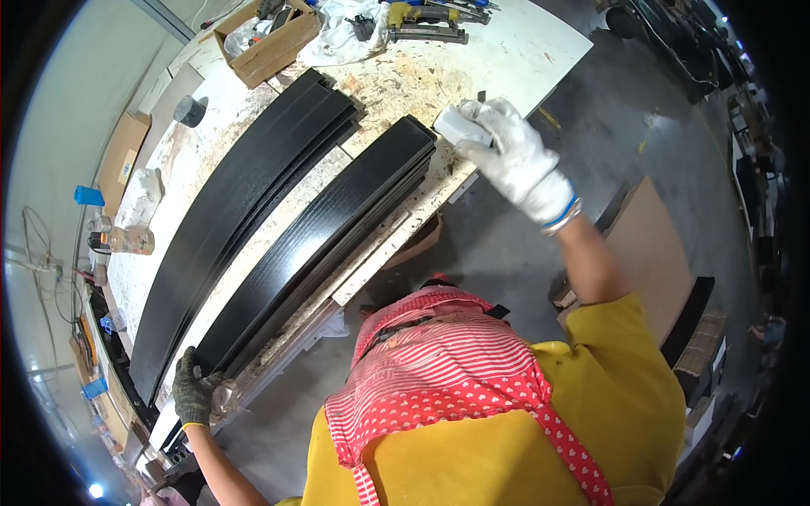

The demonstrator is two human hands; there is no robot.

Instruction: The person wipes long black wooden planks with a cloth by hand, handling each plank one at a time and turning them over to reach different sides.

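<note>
- The right hand (510, 156), in a white glove, grips a white block (462, 126) between thumb and fingers.
- The block is at the far end of the near stack of black boards (316, 240), just beside the end faces and close to the table edge.
- The left hand (194, 390), in a dark grey glove, is at the opposite end of the same stack, with its fingers against the boards; whether it closes on them cannot be told.
- The near stack lies along the right edge of the white table (531, 51); its top surface is glossy and appears curved in this view.
- A second stack of black boards (240, 198) lies to the left, roughly parallel, with a strip of stained tabletop between the two.
- A dark round can (189, 110) stands left of the second stack.
- A clear bottle (133, 241) lies near the left side of the table.
- At the far end are an open cardboard box (268, 57), a white plastic bag (337, 38) and a yellow nail gun (426, 17).
</note>
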